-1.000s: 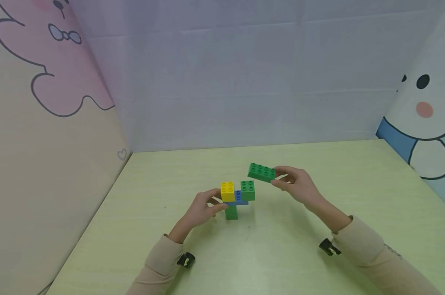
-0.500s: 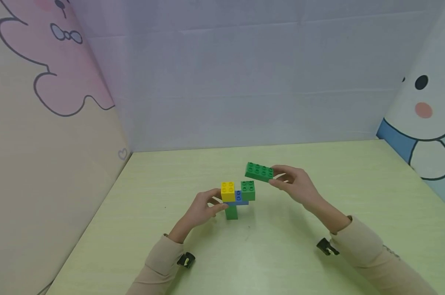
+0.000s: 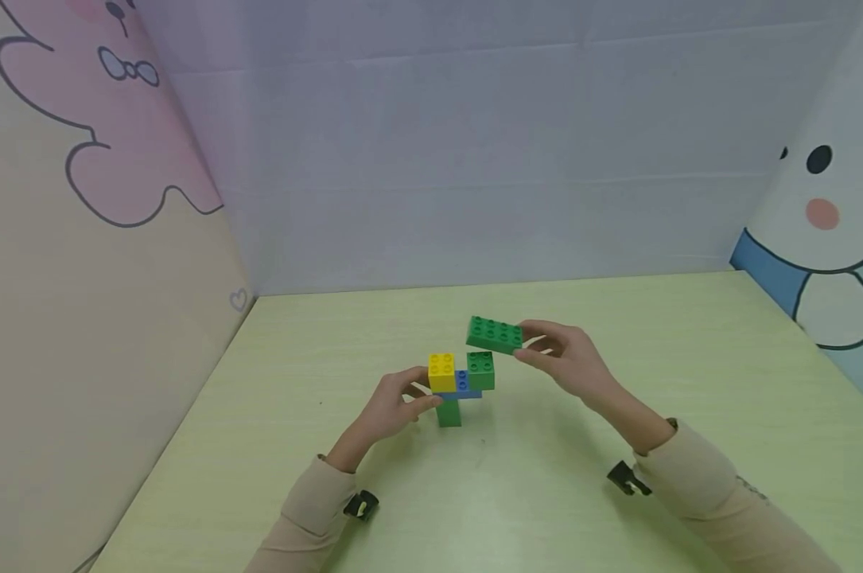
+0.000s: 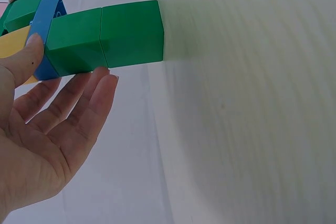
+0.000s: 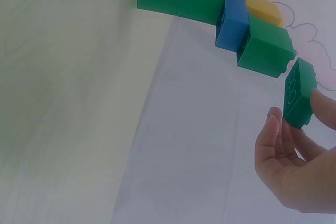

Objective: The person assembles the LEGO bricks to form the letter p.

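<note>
In the head view my left hand (image 3: 391, 407) grips a small toy-brick tower near its top. Thumb and fingers sit at the blue brick (image 4: 47, 40) and the yellow brick (image 3: 441, 372). The tower's column is two green bricks (image 4: 131, 34), stacked upright under one end of the blue brick. On top of the blue, the yellow brick is at the left and a square green brick (image 3: 480, 371) at the right, with blue studs between. My right hand (image 3: 573, 360) pinches the right end of a long green brick (image 3: 494, 336), slightly tilted, above and behind the square green one. A small gap separates them in the right wrist view.
The pale table (image 3: 274, 446) extends around both hands. A whitish cloth wall (image 3: 431, 159) rises at the back. Side panels carry a pink cartoon figure (image 3: 130, 143) and a white one (image 3: 832, 231). Black clips (image 3: 361, 505) hang by both sleeves.
My right hand has moved a little left with the long green brick, bringing it over the square green brick. The left hand and the tower have stayed in place.
</note>
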`<state>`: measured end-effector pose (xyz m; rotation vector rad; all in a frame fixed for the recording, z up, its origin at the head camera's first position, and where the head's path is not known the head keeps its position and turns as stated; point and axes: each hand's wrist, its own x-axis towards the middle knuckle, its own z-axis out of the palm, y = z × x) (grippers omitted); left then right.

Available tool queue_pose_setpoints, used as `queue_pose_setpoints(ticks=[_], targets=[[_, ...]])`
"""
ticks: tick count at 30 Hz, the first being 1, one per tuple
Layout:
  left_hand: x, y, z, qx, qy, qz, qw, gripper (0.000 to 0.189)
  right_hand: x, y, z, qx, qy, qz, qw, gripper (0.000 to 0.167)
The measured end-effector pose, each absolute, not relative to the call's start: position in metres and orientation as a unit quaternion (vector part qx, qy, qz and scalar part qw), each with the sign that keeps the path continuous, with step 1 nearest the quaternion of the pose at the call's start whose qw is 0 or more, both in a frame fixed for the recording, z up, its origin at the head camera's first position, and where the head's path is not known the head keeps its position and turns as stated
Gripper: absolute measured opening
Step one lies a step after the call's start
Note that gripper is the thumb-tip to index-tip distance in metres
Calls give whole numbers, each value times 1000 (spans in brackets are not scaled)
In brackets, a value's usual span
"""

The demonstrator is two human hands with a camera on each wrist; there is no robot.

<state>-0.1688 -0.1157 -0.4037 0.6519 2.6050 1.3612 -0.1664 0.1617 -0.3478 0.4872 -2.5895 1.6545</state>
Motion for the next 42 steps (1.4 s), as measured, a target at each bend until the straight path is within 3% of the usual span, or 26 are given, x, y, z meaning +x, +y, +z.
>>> queue_pose_setpoints(ticks=[42], targets=[[-169,-112,-406,213,852,474,63,34,-169,133,-347,232,-840,488,48,34]])
